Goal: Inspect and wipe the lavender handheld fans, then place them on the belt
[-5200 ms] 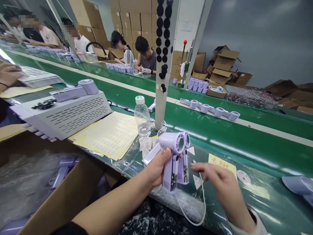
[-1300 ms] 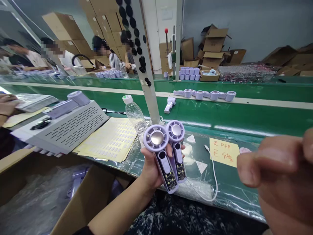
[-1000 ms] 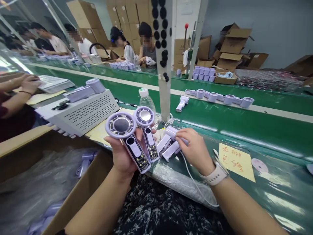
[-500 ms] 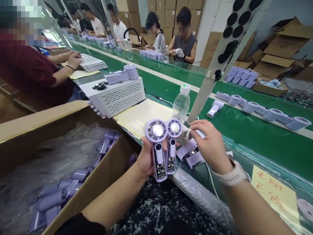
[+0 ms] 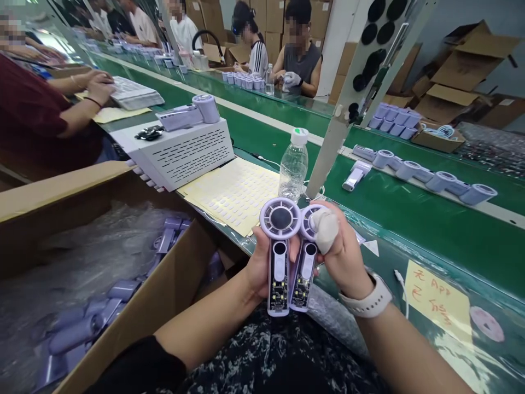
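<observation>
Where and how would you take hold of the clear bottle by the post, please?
I would grip the bottle around its body, below the cap, coming from the left: it stands upright, the post rises close on its right, and the purple fans are in front.

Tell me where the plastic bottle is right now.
In the head view, the plastic bottle stands near the centre, just left of the slanted metal post and beside the yellow sticker sheets.
</observation>
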Tool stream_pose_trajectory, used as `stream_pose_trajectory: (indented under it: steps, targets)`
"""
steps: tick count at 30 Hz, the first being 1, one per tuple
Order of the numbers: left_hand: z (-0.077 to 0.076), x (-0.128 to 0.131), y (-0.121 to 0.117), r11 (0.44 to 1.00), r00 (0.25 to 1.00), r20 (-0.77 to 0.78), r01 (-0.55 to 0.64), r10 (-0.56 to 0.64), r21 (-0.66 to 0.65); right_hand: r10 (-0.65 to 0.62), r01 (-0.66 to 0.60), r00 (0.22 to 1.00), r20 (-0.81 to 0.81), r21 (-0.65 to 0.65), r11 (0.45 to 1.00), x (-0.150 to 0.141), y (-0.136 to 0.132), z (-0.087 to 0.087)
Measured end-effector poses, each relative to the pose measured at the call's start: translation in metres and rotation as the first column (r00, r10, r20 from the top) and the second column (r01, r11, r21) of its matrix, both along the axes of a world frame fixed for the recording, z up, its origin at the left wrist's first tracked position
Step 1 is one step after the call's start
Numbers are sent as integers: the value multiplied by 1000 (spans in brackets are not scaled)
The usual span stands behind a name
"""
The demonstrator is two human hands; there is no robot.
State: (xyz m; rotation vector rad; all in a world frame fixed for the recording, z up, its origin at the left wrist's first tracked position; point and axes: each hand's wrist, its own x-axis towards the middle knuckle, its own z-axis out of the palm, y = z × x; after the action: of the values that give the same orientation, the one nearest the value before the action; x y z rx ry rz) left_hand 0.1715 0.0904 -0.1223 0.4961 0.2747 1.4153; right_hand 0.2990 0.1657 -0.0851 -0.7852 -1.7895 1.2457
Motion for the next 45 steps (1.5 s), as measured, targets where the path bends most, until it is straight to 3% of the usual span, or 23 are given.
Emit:
stream_pose_trajectory:
  steps: [4,8,9,11,14,17,20,22,26,30,32,34,36,39,41,45]
  targets:
    - [-8,-7,-1,1000,999,46,13,-13,-4,-54,26,989,137,195,981,0,27,-5]
    - [-10,-16,-6,999,994,102,34,-32,-20,-86,61,984,154,164,985,10,59,18]
    - [-8,-17,-8,999,994,103,44,-42,-25,-33,8,986,161,154,988,11,63,27]
    - [-5,-19,-10,997,994,92,60,-56,-38,198,-229,961,194,157,961,7,66,44]
    - [-2,-19,-12,985,985,52,165,-162,-57,544,-591,795,270,143,794,-6,62,59]
    - [-6,-19,-12,950,956,12,293,-294,-106,687,-718,653,319,-29,696,-18,57,62]
    - [-14,-18,-13,927,939,-8,337,-343,-164,717,-719,579,387,-172,673,-23,51,61]
    - [-18,-18,-13,919,936,-10,345,-353,-192,672,-684,596,440,-159,712,-25,44,60]
    - [-20,-16,-16,940,953,-19,294,-301,-174,450,-563,721,526,67,824,-32,31,52]
    - [-12,-15,-19,960,974,-22,218,-225,-173,115,-280,877,467,300,912,-21,31,41]
    - [-5,-17,-20,972,980,-16,195,-199,-132,114,-208,910,399,200,957,-5,33,37]
    - [2,-19,-20,981,984,-6,176,-177,-81,254,-264,909,331,-14,964,14,34,33]
    - [6,-21,-18,984,986,-12,168,-169,-53,398,-352,888,229,-217,910,28,32,27]
    - [9,-20,-15,984,984,-53,169,-171,-49,515,-465,857,4,-425,777,32,21,20]
    - [9,-16,-14,989,987,-78,138,-142,-59,450,-450,885,-121,-472,758,25,11,19]
    - [11,-7,-17,998,992,-121,34,-41,-60,202,-266,962,-186,-456,849,5,-6,17]
